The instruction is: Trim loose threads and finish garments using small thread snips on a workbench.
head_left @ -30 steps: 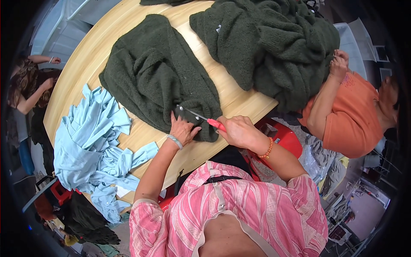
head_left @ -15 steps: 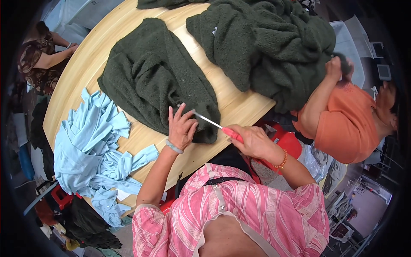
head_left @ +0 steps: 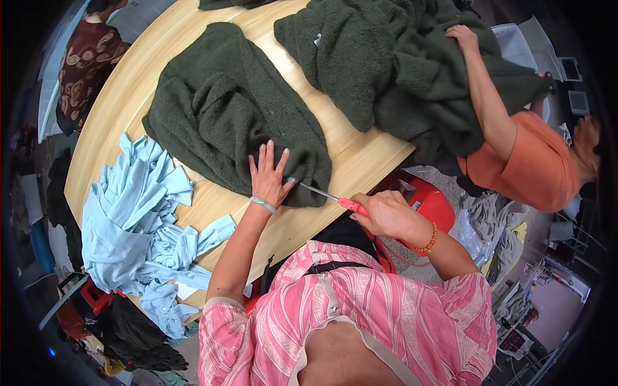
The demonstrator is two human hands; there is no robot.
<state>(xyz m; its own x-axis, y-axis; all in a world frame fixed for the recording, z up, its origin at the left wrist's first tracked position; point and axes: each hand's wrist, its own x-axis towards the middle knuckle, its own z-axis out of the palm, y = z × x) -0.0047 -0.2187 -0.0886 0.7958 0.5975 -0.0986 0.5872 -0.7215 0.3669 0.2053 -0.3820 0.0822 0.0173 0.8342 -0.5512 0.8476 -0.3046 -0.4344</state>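
My left hand (head_left: 269,175) lies on a dark green knitted garment (head_left: 212,96) near its lower edge, fingers spread and nothing held. In my right hand (head_left: 393,215) is a red-handled tool with a thin metal shaft (head_left: 317,190). The shaft points left, and its tip is by my left thumb, over the garment; the shape of the tip is too small to make out. The garment is spread in loose folds across the wooden table, close in front of me.
A crumpled heap of light blue garments (head_left: 129,219) hangs over the table's left edge. More dark green knitwear (head_left: 360,58) is piled at the far right, handled by a person in orange (head_left: 534,161). Another person (head_left: 90,64) is at the far left. A red stool (head_left: 431,206) stands beside the table (head_left: 360,161).
My left hand has flattened and spread its fingers on the garment. The tool stays near my left thumb. The person in orange has spread their arms over the knitwear.
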